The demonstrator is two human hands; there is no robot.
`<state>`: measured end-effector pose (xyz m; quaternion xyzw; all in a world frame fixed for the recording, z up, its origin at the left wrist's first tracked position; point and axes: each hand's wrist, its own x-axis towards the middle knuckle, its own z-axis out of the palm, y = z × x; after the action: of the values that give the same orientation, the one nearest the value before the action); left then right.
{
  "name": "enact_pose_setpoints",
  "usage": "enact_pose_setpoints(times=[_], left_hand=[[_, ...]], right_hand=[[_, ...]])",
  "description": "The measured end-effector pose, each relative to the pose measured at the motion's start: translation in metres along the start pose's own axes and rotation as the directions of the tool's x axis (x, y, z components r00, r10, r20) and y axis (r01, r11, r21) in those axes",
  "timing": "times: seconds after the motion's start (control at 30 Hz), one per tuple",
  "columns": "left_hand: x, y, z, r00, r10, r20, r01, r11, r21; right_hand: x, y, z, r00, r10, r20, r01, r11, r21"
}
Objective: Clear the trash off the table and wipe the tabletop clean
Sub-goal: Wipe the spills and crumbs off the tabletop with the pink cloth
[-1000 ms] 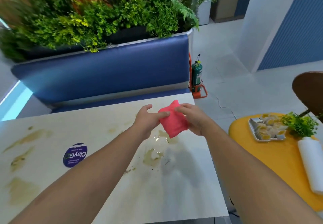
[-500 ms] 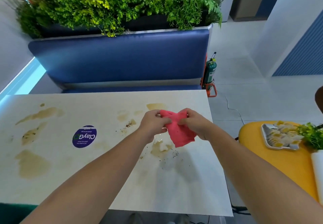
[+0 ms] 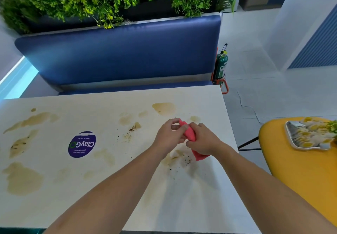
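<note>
Both hands hold a pink cloth (image 3: 189,133) just above the white tabletop (image 3: 116,188): the left hand (image 3: 170,137) pinches its upper end, the right hand (image 3: 202,139) grips its middle. Brown stains (image 3: 21,178) and dark crumbs (image 3: 131,129) mark the surface around a round purple sticker (image 3: 82,144). Behind stands a blue bench (image 3: 124,51); a yellow table (image 3: 300,164) holds a tray (image 3: 291,142).

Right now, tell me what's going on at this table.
A person is standing at the white table, gripping a bunched pink cloth with the left hand and the right hand just above the tabletop. Brown spill stains and dark crumbs cover much of the surface, around a purple sticker. None of it looks wiped yet. A tray of food sits on the yellow table nearby.
</note>
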<state>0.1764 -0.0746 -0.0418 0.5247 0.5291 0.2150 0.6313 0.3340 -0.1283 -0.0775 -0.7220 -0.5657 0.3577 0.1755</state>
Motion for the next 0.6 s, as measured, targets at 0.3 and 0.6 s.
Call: enact_pose_setpoints(times=[0.3,0.6], left_hand=[[0.029,-0.022,-0.041,0.980,0.196,0.030,-0.157,0.675,0.721],[0.039,-0.057,-0.063,0.991,0.123,0.053,-0.098,0.399,0.912]], right_hand=[[0.011,0.024,0.003,0.893,0.230,-0.387,-0.281,0.956,-0.079],[0.016,0.054,0.021,0.836,0.217,-0.504,-0.307,0.946,-0.101]])
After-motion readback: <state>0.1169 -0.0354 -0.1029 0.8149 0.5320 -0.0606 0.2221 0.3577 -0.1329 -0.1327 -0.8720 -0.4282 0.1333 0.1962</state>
